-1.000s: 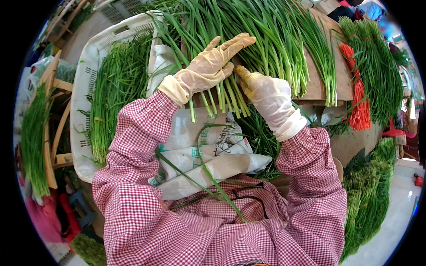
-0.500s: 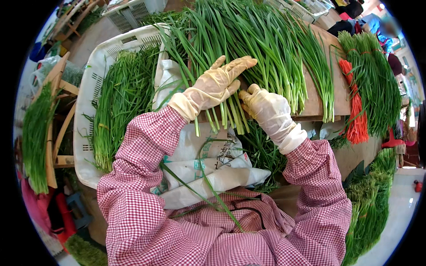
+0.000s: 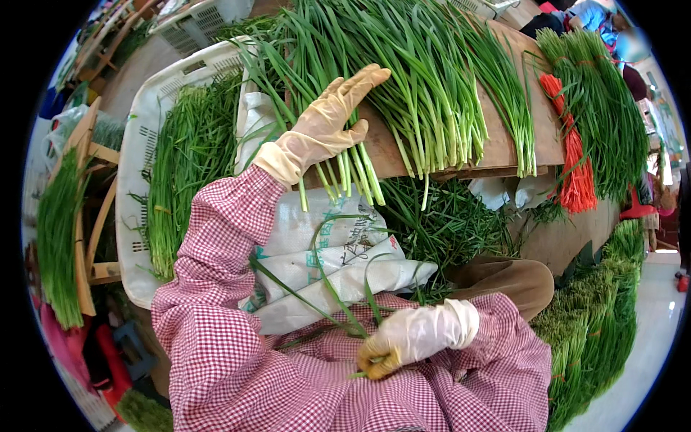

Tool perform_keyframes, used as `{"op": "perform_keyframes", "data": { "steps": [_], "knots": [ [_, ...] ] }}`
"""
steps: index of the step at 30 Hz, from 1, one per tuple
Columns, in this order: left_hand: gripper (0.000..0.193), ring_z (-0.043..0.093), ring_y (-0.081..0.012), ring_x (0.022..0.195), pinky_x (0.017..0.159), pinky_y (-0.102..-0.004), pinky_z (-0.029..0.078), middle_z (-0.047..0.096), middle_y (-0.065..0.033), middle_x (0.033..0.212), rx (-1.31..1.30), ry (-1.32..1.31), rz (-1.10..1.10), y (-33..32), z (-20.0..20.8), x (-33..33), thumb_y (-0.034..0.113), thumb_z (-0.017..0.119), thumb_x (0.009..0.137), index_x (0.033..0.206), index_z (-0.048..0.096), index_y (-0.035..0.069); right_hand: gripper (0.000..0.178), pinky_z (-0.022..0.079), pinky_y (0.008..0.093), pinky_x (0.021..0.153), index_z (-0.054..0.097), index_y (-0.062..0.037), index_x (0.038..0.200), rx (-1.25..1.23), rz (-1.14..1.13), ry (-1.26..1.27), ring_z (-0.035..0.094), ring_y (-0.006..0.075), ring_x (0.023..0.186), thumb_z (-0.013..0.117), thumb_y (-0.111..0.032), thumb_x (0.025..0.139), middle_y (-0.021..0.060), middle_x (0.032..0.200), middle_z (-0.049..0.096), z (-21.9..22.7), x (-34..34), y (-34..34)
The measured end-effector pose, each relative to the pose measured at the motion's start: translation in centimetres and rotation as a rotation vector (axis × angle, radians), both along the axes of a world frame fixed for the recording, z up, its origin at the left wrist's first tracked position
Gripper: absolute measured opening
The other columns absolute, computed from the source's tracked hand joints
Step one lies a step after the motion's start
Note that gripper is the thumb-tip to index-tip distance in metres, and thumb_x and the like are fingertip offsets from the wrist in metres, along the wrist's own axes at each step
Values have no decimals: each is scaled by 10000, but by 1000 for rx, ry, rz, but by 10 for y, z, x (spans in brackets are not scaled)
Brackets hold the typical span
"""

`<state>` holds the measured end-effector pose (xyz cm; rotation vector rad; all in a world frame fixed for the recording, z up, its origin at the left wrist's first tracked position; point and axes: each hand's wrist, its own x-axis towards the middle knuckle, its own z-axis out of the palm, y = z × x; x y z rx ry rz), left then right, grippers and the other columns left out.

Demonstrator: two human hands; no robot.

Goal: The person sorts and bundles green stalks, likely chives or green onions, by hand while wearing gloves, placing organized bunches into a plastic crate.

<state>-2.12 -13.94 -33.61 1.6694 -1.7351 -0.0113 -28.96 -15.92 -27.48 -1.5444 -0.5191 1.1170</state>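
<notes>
A thick layer of garlic chives lies across a wooden tabletop, pale stem ends toward me. My left hand, in a cream glove, rests over the left part of the layer, fingers stretched out and thumb apart. Below that palm, several stems stick out past the table's near edge. Down at my lap, my gloved right hand is closed on a garlic chive; a bit of green shows below its fingers. Long loose leaves trail over a white sack and my checked clothing.
A white slotted crate holding bundled greens stands at the left. To the right are red ties and tied bundles, with more bundles lower down. Leaf scraps lie below the table edge. Another person is at the far right.
My right hand has pulled back from the stems at the table edge down to my lap, closed on a chive. My left hand has spread its thumb and stays over the chives.
</notes>
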Motion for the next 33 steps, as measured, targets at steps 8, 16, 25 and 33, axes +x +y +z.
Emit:
{"op": "perform_keyframes", "data": {
  "steps": [8, 16, 25, 33],
  "knots": [
    [727, 290, -237, 1335, 1126, -407, 156, 343, -31, 1429, -21, -318, 32, -18, 29, -18, 7, 494, 698, 1383, 340, 195, 256, 517, 317, 748, 609, -87, 998, -740, -958, -1052, 625, 269, 868, 677, -185, 772, 105, 942, 639, 14, 22, -65],
    [751, 281, -213, 1346, 1113, -485, 117, 347, -15, 1424, 29, -255, 48, -25, 20, -15, -21, 456, 677, 1381, 334, 210, 268, 392, 377, 893, 632, -161, 1022, -1242, -1016, -1331, 521, 222, 1079, 669, -177, 757, 31, 1176, 561, -1, 69, -109],
    [712, 244, -214, 1358, 1132, -424, 115, 289, -87, 1452, 69, -214, -50, -28, -2, 6, 43, 489, 757, 1419, 234, 107, 317, 254, 432, 1054, 636, -190, 1046, -1558, -681, -1362, 369, 203, 1262, 675, -263, 740, 18, 1397, 388, -16, 109, -110],
    [706, 227, -191, 1365, 1130, -406, 128, 243, -56, 1477, 116, -277, -38, -30, -4, 7, 90, 505, 779, 1425, 227, 142, 157, 282, 476, 1047, 620, -72, 934, -1561, -728, -1550, 429, 217, 1178, 561, -139, 804, 43, 1272, 491, -32, 109, -105]
  ]
}}
